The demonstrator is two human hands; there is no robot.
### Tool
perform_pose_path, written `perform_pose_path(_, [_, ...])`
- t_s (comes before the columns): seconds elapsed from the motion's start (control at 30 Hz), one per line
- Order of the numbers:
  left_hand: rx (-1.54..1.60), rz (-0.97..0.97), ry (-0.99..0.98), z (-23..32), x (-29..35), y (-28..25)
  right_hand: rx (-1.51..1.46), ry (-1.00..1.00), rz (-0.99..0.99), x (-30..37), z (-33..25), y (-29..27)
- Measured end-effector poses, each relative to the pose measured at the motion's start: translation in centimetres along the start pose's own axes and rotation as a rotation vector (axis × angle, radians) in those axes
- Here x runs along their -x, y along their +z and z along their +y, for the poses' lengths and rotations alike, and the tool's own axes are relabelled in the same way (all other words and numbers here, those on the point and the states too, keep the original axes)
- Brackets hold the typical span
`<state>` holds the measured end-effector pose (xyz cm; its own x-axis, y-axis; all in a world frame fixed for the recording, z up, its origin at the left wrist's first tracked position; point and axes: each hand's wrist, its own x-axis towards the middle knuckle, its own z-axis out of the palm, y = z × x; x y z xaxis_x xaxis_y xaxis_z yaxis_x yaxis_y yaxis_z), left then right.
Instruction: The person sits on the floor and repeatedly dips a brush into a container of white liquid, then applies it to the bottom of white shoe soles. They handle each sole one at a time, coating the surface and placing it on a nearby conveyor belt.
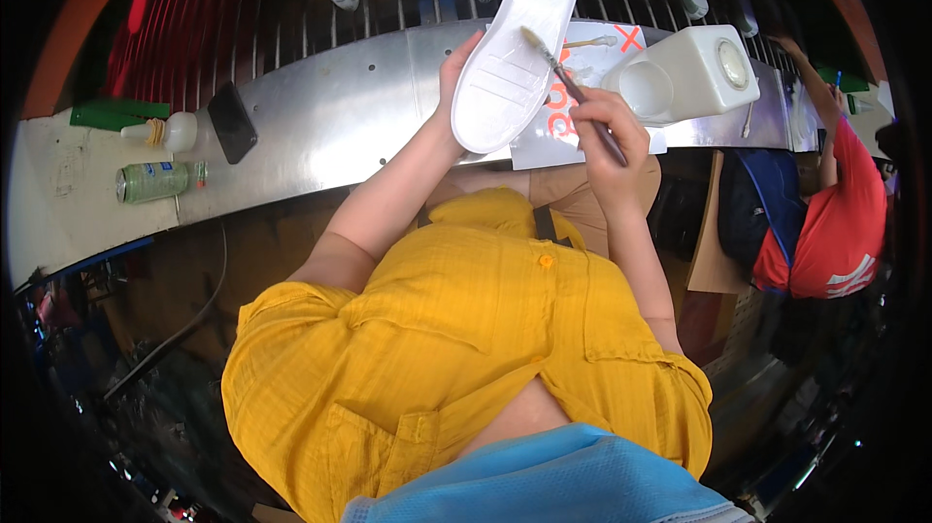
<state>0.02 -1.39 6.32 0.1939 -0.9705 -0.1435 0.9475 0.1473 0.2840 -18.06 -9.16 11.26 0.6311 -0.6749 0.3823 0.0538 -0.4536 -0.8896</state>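
Note:
My left hand (454, 79) is closed around the left edge of a white shoe sole (500, 86), holding it up tilted over the metal bench. Most of those fingers are hidden behind the sole. In my right hand (615, 134) is a brush with a dark handle (575, 88); its pale bristles rest on the sole's hollow face, around the middle. That face looks wet and shiny, with several ridges in its lower half. Beyond my right hand a white plastic jug (684, 76) lies on its side, with an opening cut in its wall.
Under the jug is a white sheet (636, 139) with red marks, and a second brush (590, 41) lies there. A rack of metal rods (291, 18) carries several pale shoes. Leftward are a phone (233, 125), a squeeze bottle (182, 132) and a green can (152, 182). A co-worker in red (843, 222) sits right.

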Motion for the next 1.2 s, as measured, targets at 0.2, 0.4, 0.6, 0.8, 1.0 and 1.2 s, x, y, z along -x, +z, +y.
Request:
perform_pose_path(0.2, [-0.053,-0.055,0.035,1.3,0.2,-0.2,-0.087,-0.188,-0.584,0.5,-0.6,0.4])
perform_pose_path(0.4, [0.005,-0.1,-0.032,2.0,0.0,-1.3,0.005,-0.126,-0.331,-0.1,-1.1,0.8])
perform_pose_path(0.6, [-0.077,-0.036,-0.096,3.7,-0.4,-1.8,-0.207,-0.147,-0.74,0.0,-1.6,0.7])
perform_pose_path(0.8, [-0.055,-0.015,-0.156,4.5,-0.1,-1.6,0.019,-0.121,-0.81,-1.4,-2.1,-0.4])
perform_pose_path(1.0, [-0.112,0.1,-0.185,5.2,0.0,-1.4,0.076,-0.266,-0.741,-2.6,-3.6,-1.2])
perform_pose_path(1.2, [-0.18,0.215,-0.14,5.0,-0.1,-1.0,-0.127,-0.135,-0.711,-2.2,-2.6,-1.0])
